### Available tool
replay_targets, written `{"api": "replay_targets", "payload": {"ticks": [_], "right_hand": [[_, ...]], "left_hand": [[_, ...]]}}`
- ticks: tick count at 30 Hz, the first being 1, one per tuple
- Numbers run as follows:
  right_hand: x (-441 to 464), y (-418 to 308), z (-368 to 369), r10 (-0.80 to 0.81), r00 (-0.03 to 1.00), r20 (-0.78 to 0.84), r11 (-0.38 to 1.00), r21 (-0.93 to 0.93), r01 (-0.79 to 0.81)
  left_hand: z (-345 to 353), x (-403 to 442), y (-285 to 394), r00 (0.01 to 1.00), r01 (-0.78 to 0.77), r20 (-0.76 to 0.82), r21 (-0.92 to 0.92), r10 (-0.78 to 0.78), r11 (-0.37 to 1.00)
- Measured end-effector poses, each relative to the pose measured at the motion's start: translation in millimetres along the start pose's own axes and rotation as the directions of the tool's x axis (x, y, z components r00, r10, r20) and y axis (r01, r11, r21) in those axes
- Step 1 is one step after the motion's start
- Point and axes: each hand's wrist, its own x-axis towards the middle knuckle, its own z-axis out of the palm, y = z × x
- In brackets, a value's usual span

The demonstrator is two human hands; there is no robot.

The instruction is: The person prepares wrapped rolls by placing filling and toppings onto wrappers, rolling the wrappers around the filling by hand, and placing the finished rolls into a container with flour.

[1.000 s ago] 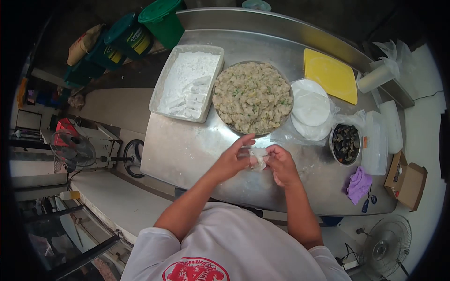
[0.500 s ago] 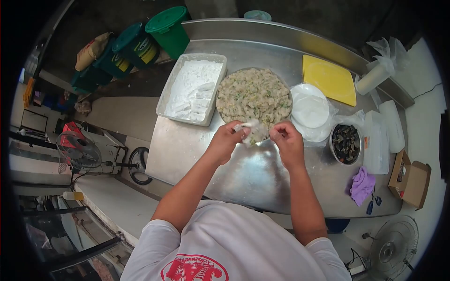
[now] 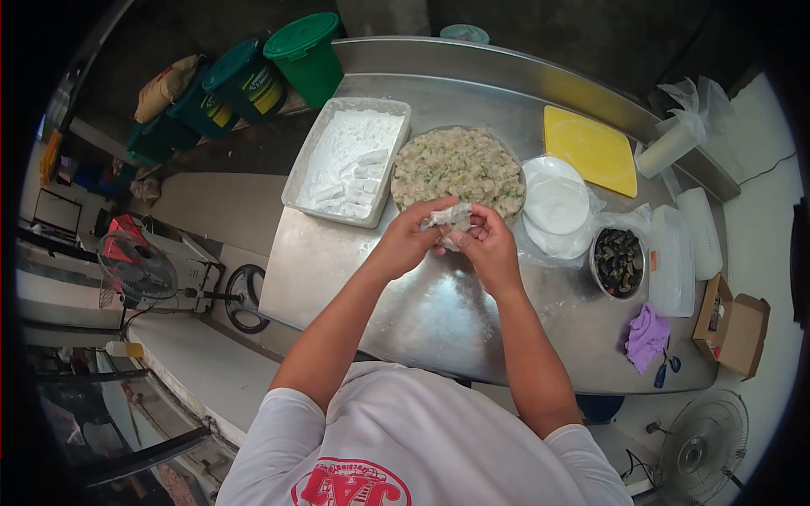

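Note:
A thin white wrapper with pale filling [image 3: 450,217] is pinched between my two hands, just in front of a round container. My left hand [image 3: 408,240] grips its left side, and my right hand [image 3: 491,248] has its fingers closed on the right. Behind them, pale minced filling [image 3: 460,164] flecked with green fills the round container. A plastic tray [image 3: 293,205] of white flour stands to the left, with several floured rolls [image 3: 354,187] in its near right corner. Right of the filling lies a stack of round white wrappers [image 3: 557,196] on clear plastic.
On the steel table [image 3: 337,287], a yellow board [image 3: 589,150] lies at the back right. Further right are a bowl of dark pieces [image 3: 618,261], a clear plastic container [image 3: 672,261], a purple cloth [image 3: 647,336] and an open cardboard box [image 3: 732,327]. A raised steel edge [image 3: 498,69] runs behind.
My hands have come together, the right one moving left onto the wrapper. The wrapper, held out loosely by my left hand before, is now folded around the filling between both hands.

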Motion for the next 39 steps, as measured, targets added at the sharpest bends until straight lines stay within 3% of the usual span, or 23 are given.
{"api": "replay_targets", "payload": {"ticks": [4, 6, 7, 9, 16, 18, 22, 24, 28, 30, 31, 33, 37, 39], "right_hand": [[0, -6, 1, -0.024, 0.999, -0.032, 0.996, -0.085, 0.022], [0, -11, 1, -0.04, 0.998, -0.038, 0.987, -0.158, 0.034], [0, -10, 1, -0.041, 0.998, -0.039, 0.987, -0.16, 0.034], [0, -9, -1, -0.045, 0.998, 0.033, 0.989, -0.139, 0.049], [1, -3, -2, -0.002, 0.998, 0.068, 0.987, -0.161, 0.013], [-1, -4, -4, 0.023, 0.995, 0.092, 0.987, -0.162, -0.008], [0, -15, 1, -0.001, 0.995, 0.102, 0.988, -0.154, 0.017], [1, -18, 4, -0.051, 0.996, 0.071, 0.958, -0.279, 0.069], [6, -15, 6, -0.056, 0.997, 0.047, 0.918, -0.39, 0.07], [9, -3, 4, 0.09, 0.996, -0.007, 0.991, -0.102, -0.09], [9, 0, 5, 0.092, 0.996, -0.007, 0.991, -0.102, -0.092], [7, 4, 7, 0.106, 0.993, -0.042, 0.966, 0.242, -0.093], [7, 10, 5, 0.124, 0.991, -0.055, 0.95, 0.294, -0.102], [7, 10, 6, 0.076, 0.996, -0.055, 0.989, 0.133, -0.068]], "left_hand": [[-9, 3, 3, 0.999, -0.052, 0.011, -0.032, 0.053, 0.998], [-15, 4, 8, 0.989, 0.127, 0.122, -0.367, -0.088, 0.921], [-13, 5, 7, 0.988, 0.127, 0.124, -0.368, -0.087, 0.921], [-8, 10, 3, 0.998, 0.056, -0.011, -0.075, -0.057, 0.996], [-14, 14, -8, 0.994, 0.045, -0.097, 0.031, -0.041, 0.999], [-13, 13, -9, 0.993, 0.025, -0.116, 0.139, -0.009, 0.99], [-7, 12, -2, 0.996, -0.052, -0.058, 0.145, 0.061, 0.988], [-4, 8, 6, 0.995, -0.056, -0.061, 0.239, 0.072, 0.969], [-6, 16, -4, 0.993, -0.072, -0.076, 0.228, 0.091, 0.971], [-8, 19, -10, 0.99, -0.12, -0.082, -0.063, 0.114, 0.991], [-9, 20, -10, 0.99, -0.118, -0.083, -0.063, 0.112, 0.991], [-12, 20, -9, 0.994, -0.087, -0.08, -0.186, 0.073, 0.979], [-10, 18, -9, 0.987, -0.07, -0.148, -0.102, 0.055, 0.992], [-10, 20, -15, 0.969, -0.163, -0.181, 0.046, 0.169, 0.985]]}}
